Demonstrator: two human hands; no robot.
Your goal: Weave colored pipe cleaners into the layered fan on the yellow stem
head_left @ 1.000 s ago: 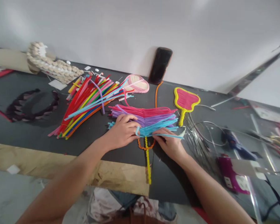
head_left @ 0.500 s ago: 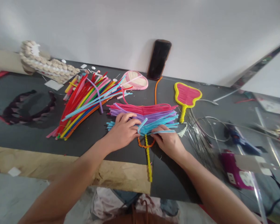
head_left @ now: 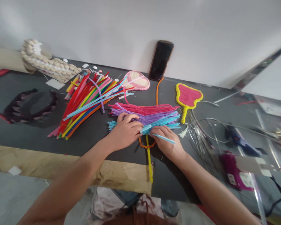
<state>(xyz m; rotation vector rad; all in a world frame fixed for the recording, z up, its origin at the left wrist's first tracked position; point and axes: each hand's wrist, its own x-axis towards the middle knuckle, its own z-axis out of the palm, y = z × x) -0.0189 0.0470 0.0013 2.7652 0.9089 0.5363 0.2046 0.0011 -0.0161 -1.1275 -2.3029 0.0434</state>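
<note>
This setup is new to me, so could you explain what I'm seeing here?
There's no machine: these are a person's bare left hand and right hand, seen by a head-worn camera looking down. On the dark table lies a striped pipe-cleaner piece, red, purple and light blue, with a twisted yellow stem. Both hands touch its nearer edge; the right seems to pinch a light-blue pipe cleaner, the left's grip is unclear. Nearby are a loose pipe-cleaner bundle, a dark headband and a yellow-edged pink fan shape; a smartphone leans against the white wall.
</note>
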